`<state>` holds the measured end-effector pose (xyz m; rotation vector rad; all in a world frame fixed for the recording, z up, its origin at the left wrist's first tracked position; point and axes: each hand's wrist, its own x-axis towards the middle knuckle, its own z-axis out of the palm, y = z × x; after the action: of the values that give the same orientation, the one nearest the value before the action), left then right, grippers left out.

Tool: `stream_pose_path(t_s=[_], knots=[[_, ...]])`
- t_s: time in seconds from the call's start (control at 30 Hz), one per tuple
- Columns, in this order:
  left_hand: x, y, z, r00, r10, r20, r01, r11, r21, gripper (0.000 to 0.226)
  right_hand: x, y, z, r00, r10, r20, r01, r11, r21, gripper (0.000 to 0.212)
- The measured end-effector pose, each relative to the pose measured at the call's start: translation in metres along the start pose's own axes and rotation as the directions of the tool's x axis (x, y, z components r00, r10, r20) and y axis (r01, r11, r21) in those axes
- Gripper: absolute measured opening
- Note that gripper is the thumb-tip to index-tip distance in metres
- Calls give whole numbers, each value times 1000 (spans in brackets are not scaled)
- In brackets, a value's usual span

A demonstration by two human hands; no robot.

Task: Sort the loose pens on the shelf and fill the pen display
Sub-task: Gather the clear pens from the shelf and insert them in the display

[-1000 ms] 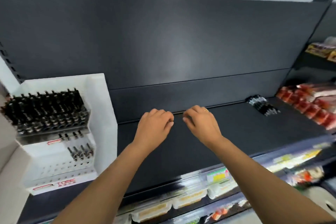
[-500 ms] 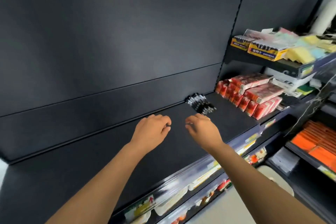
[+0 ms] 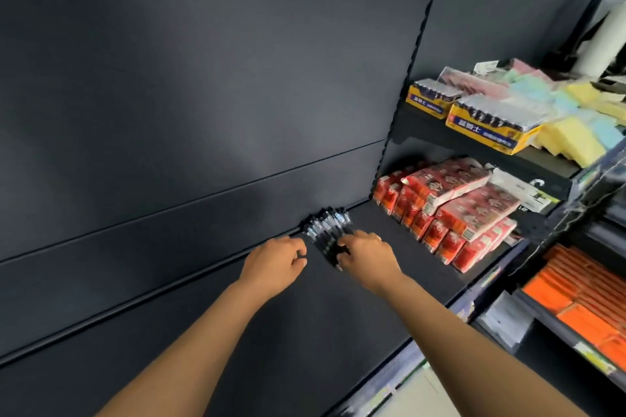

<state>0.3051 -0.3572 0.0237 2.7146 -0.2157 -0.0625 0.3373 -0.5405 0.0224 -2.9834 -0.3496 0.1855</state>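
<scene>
A heap of loose black pens (image 3: 326, 226) lies on the dark shelf (image 3: 305, 325) against the back panel. My right hand (image 3: 367, 256) is at the heap's near right edge, its thumb and fingers pinching the ends of some pens. My left hand (image 3: 274, 262) has its fingers curled at the heap's near left edge; whether it holds a pen is hidden. The pen display is out of view.
Red packets (image 3: 450, 213) are stacked on the same shelf just right of the pens. Above them sit yellow battery boxes (image 3: 487, 122) and pastel sponges (image 3: 572, 108). Orange packs (image 3: 576, 294) fill a lower shelf at the right. The shelf's front edge (image 3: 399, 379) carries price labels.
My view has swung right, so the white pen display has left the frame. Both hands have reached forward from mid-shelf to the pen heap, and the right hand has taken hold of pens.
</scene>
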Motion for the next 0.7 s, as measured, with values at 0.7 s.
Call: stream_pose_path(t_s=[0.7], knots=[[42,-2,61,885,-459,81,466,877,-120,22,108,-12,62,864,-472,177,500,844,-192,71]])
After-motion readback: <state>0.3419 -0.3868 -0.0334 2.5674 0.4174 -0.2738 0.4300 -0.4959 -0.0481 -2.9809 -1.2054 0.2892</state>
